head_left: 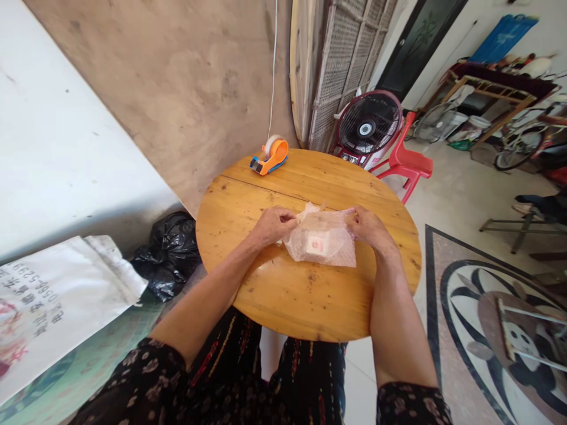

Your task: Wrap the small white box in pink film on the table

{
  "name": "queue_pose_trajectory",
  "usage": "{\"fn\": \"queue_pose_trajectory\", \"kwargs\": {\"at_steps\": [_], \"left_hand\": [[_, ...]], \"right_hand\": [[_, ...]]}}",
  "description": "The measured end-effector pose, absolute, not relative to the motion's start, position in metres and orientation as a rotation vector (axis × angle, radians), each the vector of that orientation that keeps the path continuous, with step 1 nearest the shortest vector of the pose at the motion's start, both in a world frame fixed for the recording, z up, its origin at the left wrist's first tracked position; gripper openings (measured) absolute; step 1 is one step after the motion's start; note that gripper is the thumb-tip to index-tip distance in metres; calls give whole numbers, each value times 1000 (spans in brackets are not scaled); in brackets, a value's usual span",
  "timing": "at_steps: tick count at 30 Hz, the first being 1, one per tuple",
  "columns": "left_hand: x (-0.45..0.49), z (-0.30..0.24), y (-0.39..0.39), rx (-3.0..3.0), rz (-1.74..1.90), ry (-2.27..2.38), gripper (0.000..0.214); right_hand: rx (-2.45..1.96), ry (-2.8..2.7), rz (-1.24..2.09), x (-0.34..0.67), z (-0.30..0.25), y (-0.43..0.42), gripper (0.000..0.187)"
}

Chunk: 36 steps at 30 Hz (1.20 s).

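A sheet of clear bubble wrap (340, 251) lies on the round wooden table (283, 301) in front of me. Through it shows a small white box (319, 242) with a reddish mark on top. My left hand (278, 224) pinches the wrap's left upper edge, thumb and fingers together. On the other side, my right hand (364, 225) has its fingers closed on the right upper edge of the wrap. Beyond both hands, an orange tape dispenser (277, 152) with a roll of tape stands near the table's far edge.
A fan (367, 127) and a red plastic chair (405, 156) stand behind the table on the right. A wooden board (212, 77) leans beyond the far left edge. Black plastic bags (170, 251) and a white printed sack (66, 301) lie at the left.
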<state>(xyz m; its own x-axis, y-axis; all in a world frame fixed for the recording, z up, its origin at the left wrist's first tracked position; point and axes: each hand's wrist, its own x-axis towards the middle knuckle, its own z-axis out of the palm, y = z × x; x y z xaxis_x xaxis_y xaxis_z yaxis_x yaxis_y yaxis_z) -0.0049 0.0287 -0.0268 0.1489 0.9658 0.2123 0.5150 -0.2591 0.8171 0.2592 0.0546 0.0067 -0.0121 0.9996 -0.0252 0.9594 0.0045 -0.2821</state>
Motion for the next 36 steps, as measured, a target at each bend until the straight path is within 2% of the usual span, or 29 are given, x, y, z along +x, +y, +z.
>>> {"fn": "queue_pose_trajectory", "kwargs": {"at_steps": [7,9,13,17,25,29,36], "left_hand": [[-4,-39,35,2152,1031,1401,16],[-4,-44,37,2237,1011,1349,22],[-3,-49,41,2315,943,1340,36],[-2,-46,40,2217,934,1459,41],[-5,-33,36,2054,900,1590,48],[-6,-30,34,2033,918,1571,49],[-2,-35,36,2117,948,1432,69]], "right_hand": [[-1740,-1975,484,253,5,52,48],[-1643,-1963,546,251,3,52,46],[-1496,-1925,694,250,-3,54,24],[-1521,-1779,737,254,-3,56,22],[-1976,-1874,415,255,6,56,11],[-2024,-1940,400,255,6,55,13],[-2106,-1952,303,255,5,56,16]]}}
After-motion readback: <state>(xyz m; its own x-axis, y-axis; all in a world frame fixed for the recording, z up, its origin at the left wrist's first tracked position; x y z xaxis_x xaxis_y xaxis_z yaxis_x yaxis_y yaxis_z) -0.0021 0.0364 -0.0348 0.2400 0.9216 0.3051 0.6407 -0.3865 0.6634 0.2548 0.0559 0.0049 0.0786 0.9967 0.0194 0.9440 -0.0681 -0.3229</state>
